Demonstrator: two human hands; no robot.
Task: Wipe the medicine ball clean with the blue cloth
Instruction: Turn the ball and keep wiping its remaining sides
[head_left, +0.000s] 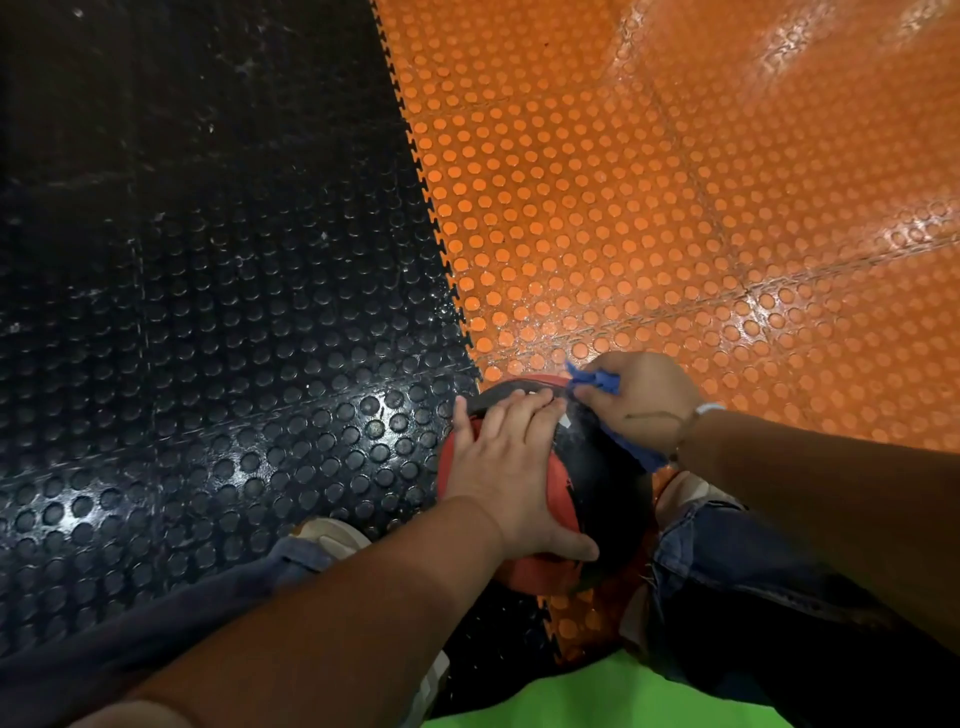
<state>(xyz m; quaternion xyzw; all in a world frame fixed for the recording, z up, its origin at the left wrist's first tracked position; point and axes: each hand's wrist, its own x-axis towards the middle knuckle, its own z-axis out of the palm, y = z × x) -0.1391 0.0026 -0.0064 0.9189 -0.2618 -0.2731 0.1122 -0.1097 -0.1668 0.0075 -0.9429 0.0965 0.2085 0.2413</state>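
Note:
A black and red-orange medicine ball (597, 483) sits on the floor between my knees, low in the head view. My left hand (511, 467) lies flat across its top and near side, fingers spread and thumb wrapped toward me. My right hand (641, 402) grips the blue cloth (597, 382) and presses it on the ball's far right side. A strip of the cloth (636, 452) trails out under my wrist. The ball's underside is hidden.
The floor is studded interlocking rubber tile, black (208, 312) on the left and orange (675, 208) on the right, joined by a toothed seam running to the ball. My jeans-clad knees (737, 561) and a light shoe (332, 535) flank the ball.

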